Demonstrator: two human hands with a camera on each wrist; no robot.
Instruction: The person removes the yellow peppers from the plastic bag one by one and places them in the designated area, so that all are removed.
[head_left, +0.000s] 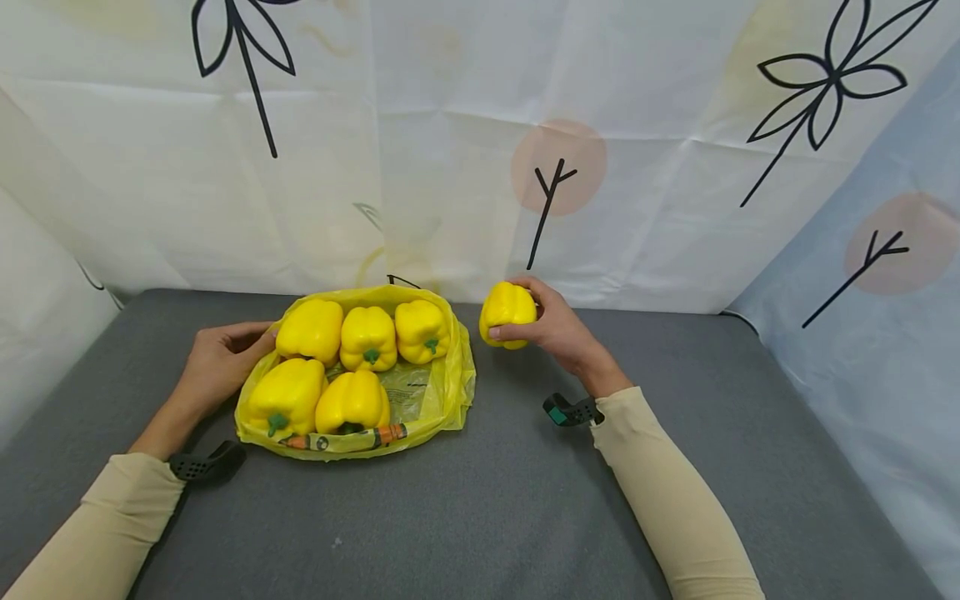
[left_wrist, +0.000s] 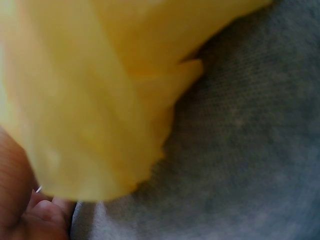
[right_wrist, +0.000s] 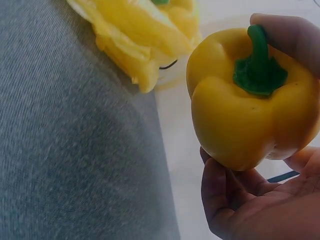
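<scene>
My right hand (head_left: 551, 325) grips a yellow bell pepper (head_left: 506, 310) to the right of the bag, near the back edge of the table. In the right wrist view, the curled fingers (right_wrist: 216, 192) are under this pepper (right_wrist: 230, 125) and its green stem faces the camera. A yellow plastic bag (head_left: 459, 367) stands with its mouth spread wide, and several more yellow peppers (head_left: 288, 396) lie inside. My left hand (head_left: 217, 362) holds the bag's left rim, its thumb at the edge. Bag plastic (left_wrist: 100, 110) fills much of the left wrist view and hides most of that hand.
Grey cloth covers the table (head_left: 450, 517). Behind it hangs a white curtain (head_left: 442, 167) with plant drawings, and another bluish curtain (head_left: 877, 350) hangs at the right. Both wrists wear dark bands. Inside the bag, its bare bottom (head_left: 405, 392) shows at the right.
</scene>
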